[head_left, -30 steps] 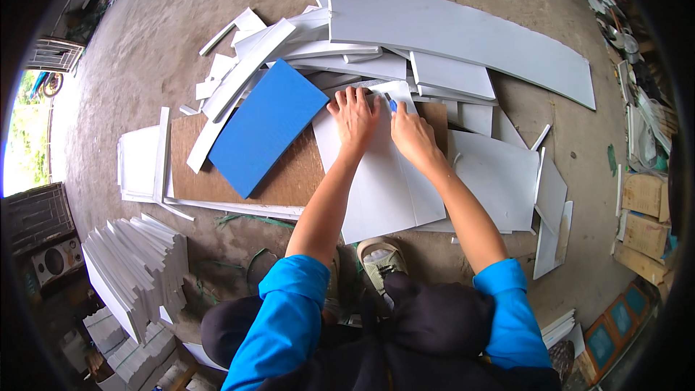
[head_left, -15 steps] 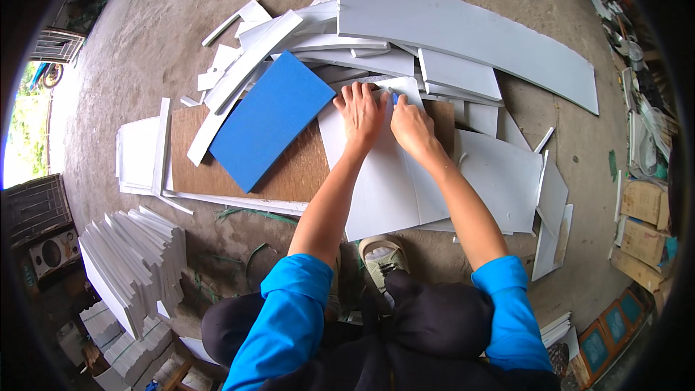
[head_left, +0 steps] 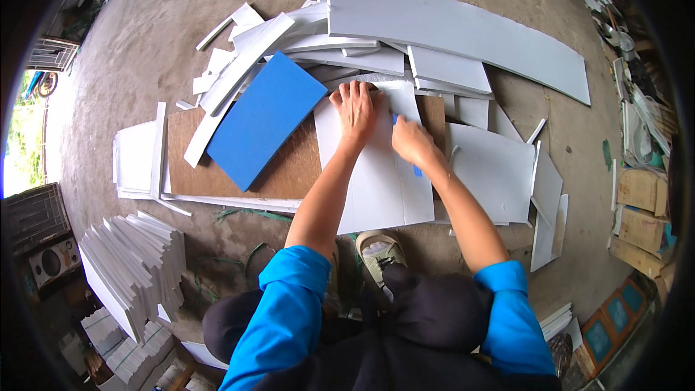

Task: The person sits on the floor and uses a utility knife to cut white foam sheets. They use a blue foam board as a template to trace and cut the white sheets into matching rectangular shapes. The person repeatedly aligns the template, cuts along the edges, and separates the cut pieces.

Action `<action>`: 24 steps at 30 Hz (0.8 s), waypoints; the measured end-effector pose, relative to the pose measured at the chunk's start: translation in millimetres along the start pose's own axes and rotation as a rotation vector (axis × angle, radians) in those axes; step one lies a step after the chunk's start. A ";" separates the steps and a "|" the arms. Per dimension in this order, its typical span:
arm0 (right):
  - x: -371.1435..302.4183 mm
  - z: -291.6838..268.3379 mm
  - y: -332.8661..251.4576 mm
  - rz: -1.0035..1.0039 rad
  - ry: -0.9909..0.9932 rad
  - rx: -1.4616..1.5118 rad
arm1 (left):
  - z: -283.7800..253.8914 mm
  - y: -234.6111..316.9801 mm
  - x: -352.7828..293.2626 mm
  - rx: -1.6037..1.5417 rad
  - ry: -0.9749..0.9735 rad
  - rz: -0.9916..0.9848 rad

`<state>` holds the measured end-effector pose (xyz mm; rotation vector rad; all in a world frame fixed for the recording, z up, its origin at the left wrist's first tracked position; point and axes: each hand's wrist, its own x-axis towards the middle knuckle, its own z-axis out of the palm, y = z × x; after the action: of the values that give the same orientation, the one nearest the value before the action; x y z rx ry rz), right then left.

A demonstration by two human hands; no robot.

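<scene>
A white foam board sheet (head_left: 376, 188) with a crease or scored line lies in front of me on a brown wooden board (head_left: 289, 177). My left hand (head_left: 356, 119) presses on its far part, fingers stretched forward and thumb apart. Beside it, my right hand (head_left: 414, 143) is closed around a blue utility knife (head_left: 418, 171), whose far end shows past the fingers at the sheet; its blade cannot be made out. Left of my hands, a blue rectangular board (head_left: 266, 122) rests aslant on the wooden board.
White offcuts (head_left: 242, 65) are heaped beyond the wooden board, with a long white panel (head_left: 463, 32) on top. A white sheet (head_left: 492, 174) lies at right. Stacked white pieces (head_left: 134, 268) stand at lower left. Cardboard boxes (head_left: 641, 210) line the right side.
My right hand has drawn the knife a little nearer to me along the sheet. My left hand stays pressed on the far part. The whole view has shifted slightly.
</scene>
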<state>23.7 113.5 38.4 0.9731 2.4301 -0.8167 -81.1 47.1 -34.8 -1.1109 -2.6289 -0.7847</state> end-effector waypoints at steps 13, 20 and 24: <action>-9.8 6.1 9.2 -0.120 0.041 -0.122 | -10.2 1.3 1.8 0.082 0.020 -0.100; -8.6 11.0 2.7 -0.123 0.058 -0.156 | -12.4 -7.8 1.9 0.015 -0.059 -0.081; -2.7 6.1 -1.2 -0.079 0.018 -0.085 | -12.2 -5.2 3.2 0.014 -0.112 -0.143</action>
<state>25.5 107.5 35.8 0.8616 2.5104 -0.7270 -87.5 39.5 -25.3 -1.0000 -2.8285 -0.7502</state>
